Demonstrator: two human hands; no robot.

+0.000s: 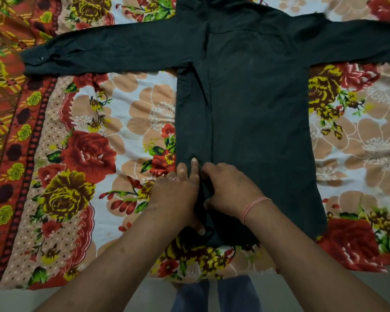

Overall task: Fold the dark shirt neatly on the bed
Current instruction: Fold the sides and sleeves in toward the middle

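The dark shirt [252, 109] lies flat on the bed, collar end far from me, both sleeves spread out sideways. Its left side panel is folded in over the body, making a long crease. My left hand [176, 194] rests near the hem on the shirt's left edge, fingers straight and pointing away from me, thumb down on the fabric. My right hand [230, 188], with a pink band on the wrist, lies beside it, its fingers curled into the folded cloth and its thumb against it.
A floral bedsheet [95, 154] in red, yellow and peach covers the bed. The bed's near edge runs along the bottom, with grey floor [54, 298] and my blue trouser legs [214, 296] below it.
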